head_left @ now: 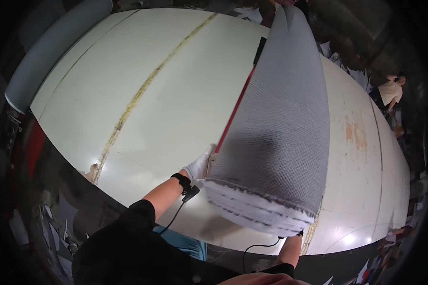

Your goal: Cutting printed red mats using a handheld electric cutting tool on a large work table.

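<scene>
I have the left hand, in a white glove (198,167), at the side edge of a long grey sheet of finely patterned textile (276,123); how tightly its fingers close I cannot tell. The right hand is hidden behind the sheet's near end, so its grip is beyond me; only the bare right forearm (290,250) shows, at lower centre-right. The sheet runs from centre to the top of the frame, its near end a white, dark-streaked border (252,209). That border seems lifted clear, judging by the shadow beneath, and I take the two-sided hold as a way to keep it spread. A thin red bar (235,114) with a black end lies along its left edge, perhaps as a guide.

Below spreads a broad, pale, glossy table (180,99), crossed by a yellow-brown seam (140,95). A thick grey roll (57,54) fills the upper left; a person in a light shirt (390,93) stands at the right among white scraps (359,77).
</scene>
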A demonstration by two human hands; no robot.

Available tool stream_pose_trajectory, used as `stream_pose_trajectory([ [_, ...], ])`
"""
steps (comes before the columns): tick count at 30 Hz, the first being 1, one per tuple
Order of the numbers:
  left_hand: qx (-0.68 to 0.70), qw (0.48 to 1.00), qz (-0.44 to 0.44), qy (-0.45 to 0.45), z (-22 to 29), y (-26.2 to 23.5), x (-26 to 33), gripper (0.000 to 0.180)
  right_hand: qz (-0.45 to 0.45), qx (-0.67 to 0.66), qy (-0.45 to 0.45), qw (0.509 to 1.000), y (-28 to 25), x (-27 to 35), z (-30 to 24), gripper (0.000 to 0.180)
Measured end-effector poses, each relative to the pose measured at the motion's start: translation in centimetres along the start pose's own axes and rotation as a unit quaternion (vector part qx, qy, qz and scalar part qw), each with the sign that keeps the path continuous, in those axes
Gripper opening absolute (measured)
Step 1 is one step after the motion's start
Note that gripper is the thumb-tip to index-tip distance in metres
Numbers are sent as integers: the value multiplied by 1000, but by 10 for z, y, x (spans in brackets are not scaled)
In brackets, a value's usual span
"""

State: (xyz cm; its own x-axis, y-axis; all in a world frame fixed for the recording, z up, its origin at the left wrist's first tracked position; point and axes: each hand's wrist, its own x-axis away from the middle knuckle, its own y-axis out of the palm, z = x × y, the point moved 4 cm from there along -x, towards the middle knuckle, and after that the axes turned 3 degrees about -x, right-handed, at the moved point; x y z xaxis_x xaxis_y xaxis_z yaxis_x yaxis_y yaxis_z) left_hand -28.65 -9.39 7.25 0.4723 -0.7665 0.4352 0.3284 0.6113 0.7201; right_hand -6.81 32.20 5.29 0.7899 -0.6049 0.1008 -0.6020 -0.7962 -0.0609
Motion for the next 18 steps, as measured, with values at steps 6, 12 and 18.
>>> stream_pose_trajectory([
  [6,12,1000,20,-9,-12,-15,-15,85,-59,-3,-3,998,63,-11,39,69],
  [12,24,1000,2,15,-16,0,8,84,-114,10,-55,992,63,-8,27,65],
  [18,29,998,-38,49,-52,22,28,84,-161,34,-129,978,38,-3,14,62],
])
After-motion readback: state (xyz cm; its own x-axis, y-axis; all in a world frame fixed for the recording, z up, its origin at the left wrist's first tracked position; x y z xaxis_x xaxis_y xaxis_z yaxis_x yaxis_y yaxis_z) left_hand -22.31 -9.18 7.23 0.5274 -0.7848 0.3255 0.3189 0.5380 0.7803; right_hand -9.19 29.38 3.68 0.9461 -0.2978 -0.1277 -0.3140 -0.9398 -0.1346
